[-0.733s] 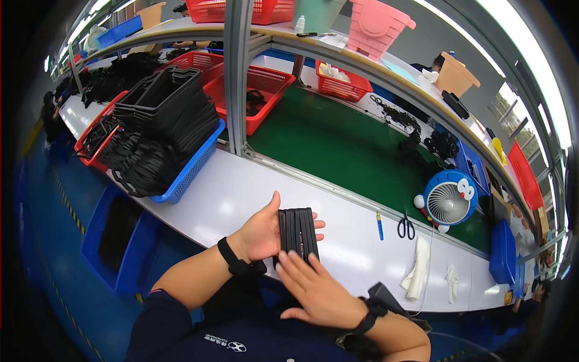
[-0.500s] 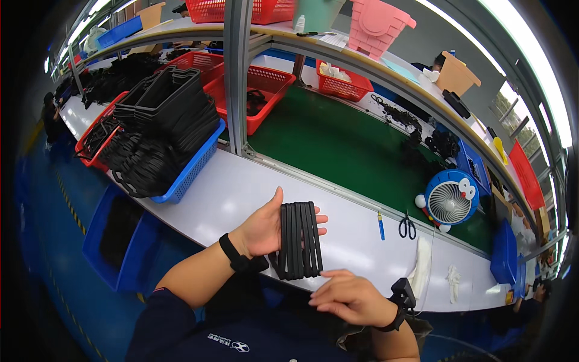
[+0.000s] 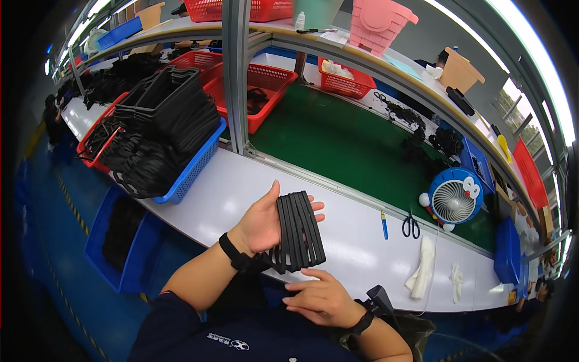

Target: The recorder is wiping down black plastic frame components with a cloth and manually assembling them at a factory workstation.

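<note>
The bundle of black strips (image 3: 299,231) lies across the open fingers (image 3: 318,206) of the left hand (image 3: 263,224), near the loosely bent, empty-looking fingers of the right hand (image 3: 332,301), and it seems light and flexible, best held around its long sides together.

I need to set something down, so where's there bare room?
On the white tabletop, between the heaped blue basket and left hand, and between the held black pieces and blue tool. Also bare: the green surface, well left of the fan. Crowded: around that basket, and by the scissors and white cloths.
</note>
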The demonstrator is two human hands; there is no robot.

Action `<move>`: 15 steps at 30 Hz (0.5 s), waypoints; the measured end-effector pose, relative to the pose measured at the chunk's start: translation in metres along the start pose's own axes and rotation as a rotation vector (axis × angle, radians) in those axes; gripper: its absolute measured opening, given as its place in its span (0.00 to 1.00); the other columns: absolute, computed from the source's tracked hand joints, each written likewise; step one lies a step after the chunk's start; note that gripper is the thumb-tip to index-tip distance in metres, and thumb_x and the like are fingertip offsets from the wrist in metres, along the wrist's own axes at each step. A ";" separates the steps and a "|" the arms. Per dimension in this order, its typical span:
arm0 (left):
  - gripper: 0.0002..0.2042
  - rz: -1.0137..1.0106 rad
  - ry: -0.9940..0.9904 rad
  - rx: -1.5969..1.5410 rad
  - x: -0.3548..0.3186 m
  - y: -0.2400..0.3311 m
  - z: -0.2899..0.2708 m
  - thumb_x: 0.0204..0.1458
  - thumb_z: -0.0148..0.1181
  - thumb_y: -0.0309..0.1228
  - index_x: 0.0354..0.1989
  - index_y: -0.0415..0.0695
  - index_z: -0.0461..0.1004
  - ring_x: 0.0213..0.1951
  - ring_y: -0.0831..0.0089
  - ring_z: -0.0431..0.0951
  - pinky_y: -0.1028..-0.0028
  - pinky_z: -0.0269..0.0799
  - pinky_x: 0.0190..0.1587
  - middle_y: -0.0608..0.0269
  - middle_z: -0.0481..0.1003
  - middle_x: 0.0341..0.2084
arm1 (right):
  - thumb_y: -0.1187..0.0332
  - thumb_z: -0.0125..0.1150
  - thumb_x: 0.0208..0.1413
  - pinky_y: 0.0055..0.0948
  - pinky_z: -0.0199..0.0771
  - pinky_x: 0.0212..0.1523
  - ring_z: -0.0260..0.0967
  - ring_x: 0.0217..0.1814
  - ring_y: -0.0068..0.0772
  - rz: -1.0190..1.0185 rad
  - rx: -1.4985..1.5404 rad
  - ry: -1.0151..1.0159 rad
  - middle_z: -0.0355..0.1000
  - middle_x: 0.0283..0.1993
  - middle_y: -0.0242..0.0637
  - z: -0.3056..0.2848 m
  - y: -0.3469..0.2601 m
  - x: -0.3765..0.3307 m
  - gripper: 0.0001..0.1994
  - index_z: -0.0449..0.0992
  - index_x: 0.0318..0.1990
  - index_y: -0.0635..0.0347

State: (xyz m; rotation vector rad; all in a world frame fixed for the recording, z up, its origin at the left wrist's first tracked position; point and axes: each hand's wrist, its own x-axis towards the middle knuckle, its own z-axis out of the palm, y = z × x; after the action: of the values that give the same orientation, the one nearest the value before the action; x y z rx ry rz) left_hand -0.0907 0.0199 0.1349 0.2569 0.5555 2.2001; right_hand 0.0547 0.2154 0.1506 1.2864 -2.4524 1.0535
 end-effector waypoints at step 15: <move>0.38 -0.046 -0.063 0.388 -0.019 -0.029 -0.036 0.62 0.49 0.60 0.70 0.42 0.58 0.67 0.56 0.65 0.59 0.63 0.67 0.44 0.63 0.65 | 0.77 0.76 0.44 0.28 0.76 0.44 0.69 0.50 0.38 0.360 0.007 0.421 0.67 0.57 0.42 0.012 0.043 0.020 0.27 0.78 0.56 0.57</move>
State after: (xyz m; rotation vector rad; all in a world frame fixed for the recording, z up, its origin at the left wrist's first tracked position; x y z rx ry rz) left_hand -0.0721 0.0101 0.0899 0.5095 0.9420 2.0194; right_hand 0.0115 0.2101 0.1290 0.5504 -2.3850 1.2613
